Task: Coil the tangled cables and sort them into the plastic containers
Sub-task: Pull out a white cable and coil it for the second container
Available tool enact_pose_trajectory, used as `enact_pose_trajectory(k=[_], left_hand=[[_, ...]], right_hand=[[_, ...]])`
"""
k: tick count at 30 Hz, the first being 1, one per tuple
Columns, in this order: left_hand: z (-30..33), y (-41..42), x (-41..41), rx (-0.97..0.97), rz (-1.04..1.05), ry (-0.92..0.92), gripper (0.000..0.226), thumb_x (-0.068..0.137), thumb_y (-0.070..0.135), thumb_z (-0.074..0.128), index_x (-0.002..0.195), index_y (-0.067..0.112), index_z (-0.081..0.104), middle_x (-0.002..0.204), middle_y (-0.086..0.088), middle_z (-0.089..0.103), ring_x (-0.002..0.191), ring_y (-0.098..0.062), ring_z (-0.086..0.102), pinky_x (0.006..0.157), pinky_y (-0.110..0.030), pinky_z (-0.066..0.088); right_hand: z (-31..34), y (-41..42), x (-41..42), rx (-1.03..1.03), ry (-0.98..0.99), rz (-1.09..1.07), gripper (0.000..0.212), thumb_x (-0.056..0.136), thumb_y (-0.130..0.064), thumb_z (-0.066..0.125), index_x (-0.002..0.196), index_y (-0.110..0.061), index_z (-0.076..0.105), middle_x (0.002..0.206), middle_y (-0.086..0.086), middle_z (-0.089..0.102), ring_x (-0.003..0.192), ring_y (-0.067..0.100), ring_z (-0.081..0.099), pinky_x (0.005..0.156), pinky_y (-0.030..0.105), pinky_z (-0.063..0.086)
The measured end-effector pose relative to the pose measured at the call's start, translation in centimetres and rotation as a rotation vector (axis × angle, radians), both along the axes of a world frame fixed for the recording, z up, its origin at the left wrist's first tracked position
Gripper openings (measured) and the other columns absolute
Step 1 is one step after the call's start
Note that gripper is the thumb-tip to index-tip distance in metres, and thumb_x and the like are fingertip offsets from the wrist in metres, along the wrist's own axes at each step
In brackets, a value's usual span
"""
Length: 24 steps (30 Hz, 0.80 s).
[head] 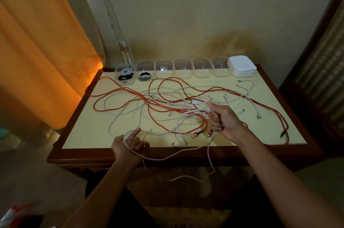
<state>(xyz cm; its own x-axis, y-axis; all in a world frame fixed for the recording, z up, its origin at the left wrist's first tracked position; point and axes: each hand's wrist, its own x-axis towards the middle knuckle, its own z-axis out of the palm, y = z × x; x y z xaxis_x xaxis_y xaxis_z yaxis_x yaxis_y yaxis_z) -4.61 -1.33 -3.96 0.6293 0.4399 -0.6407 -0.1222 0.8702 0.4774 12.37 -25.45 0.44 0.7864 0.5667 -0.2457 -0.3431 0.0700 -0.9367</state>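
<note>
Our left hand [128, 146] curls round a thin white cable [178, 154]; our right hand [224, 119] pinches it over the table [83, 131]. Two clear tubs [125, 76] hold coils.

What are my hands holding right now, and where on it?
Both hands hold a white cable: left hand grips a loop of it, right hand pinches it farther along, mid-length.

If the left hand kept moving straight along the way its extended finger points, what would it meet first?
Probably the loose white cable lying on the pale yellow tabletop just beyond the left hand, then the tangled red cable; depth is uncertain from this single view.
</note>
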Motion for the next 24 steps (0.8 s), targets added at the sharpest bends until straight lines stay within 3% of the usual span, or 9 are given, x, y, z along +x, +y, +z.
enact_pose_trajectory(k=[3,7,10,15,19,24], left_hand=[[-1.0,0.7,-1.6,-0.039,0.068,-0.013,0.064,0.095,0.056,0.037,0.106,0.001,0.066,0.047,0.005,0.032,0.036,-0.010,0.030,0.051,-0.020,0.037],[-2.6,2.0,-2.5,0.188,-0.087,0.208,0.031,0.103,0.026,0.039,0.114,0.003,0.055,0.043,0.005,0.034,0.036,-0.008,0.034,0.050,-0.021,0.039],[-2.4,1.9,-2.8,0.332,-0.204,0.266,0.025,0.104,0.021,0.037,0.106,0.005,0.056,0.047,0.005,0.032,0.039,-0.010,0.032,0.057,-0.028,0.038],[-0.3,4.8,-1.4,0.322,0.012,0.269,0.020,0.103,0.013,0.033,0.100,0.009,0.053,0.059,0.003,0.024,0.037,-0.007,0.022,0.033,-0.018,0.024],[0.0,6.5,0.7,0.339,0.052,0.183,0.024,0.103,0.012,0.027,0.114,0.009,0.048,0.060,0.002,0.021,0.033,-0.008,0.020,0.033,-0.019,0.021],[1.2,5.9,2.6,0.394,-0.165,-0.209,0.019,0.099,0.015,0.037,0.104,0.017,0.055,0.060,0.001,0.039,0.046,-0.011,0.032,0.047,-0.022,0.029]], right_hand=[[-0.4,-0.3,0.3,-0.094,-0.017,-0.102,0.054,0.097,-0.027,0.056,0.050,-0.020,0.030,0.044,-0.003,0.021,0.039,0.014,0.015,0.041,0.022,0.014],[-1.0,-0.5,0.7,-0.223,-0.081,-0.209,0.053,0.094,-0.031,0.062,0.050,-0.020,0.035,0.045,-0.002,0.024,0.040,0.014,0.017,0.044,0.023,0.017],[-1.0,-0.2,0.6,-0.196,-0.081,-0.173,0.047,0.098,-0.037,0.056,0.058,-0.016,0.044,0.047,-0.002,0.028,0.039,0.013,0.022,0.041,0.023,0.020],[-0.7,-0.2,1.6,-0.115,-0.006,-0.296,0.045,0.098,-0.043,0.054,0.063,-0.017,0.045,0.049,-0.003,0.026,0.041,0.012,0.021,0.041,0.023,0.019],[-0.4,-1.4,2.9,-0.003,0.072,-0.379,0.046,0.098,-0.049,0.050,0.064,-0.019,0.042,0.052,-0.003,0.023,0.041,0.011,0.018,0.036,0.021,0.019],[0.6,-2.7,3.1,-0.026,0.013,-0.428,0.052,0.093,-0.043,0.062,0.049,-0.025,0.041,0.049,-0.004,0.021,0.039,0.011,0.017,0.043,0.025,0.013]])
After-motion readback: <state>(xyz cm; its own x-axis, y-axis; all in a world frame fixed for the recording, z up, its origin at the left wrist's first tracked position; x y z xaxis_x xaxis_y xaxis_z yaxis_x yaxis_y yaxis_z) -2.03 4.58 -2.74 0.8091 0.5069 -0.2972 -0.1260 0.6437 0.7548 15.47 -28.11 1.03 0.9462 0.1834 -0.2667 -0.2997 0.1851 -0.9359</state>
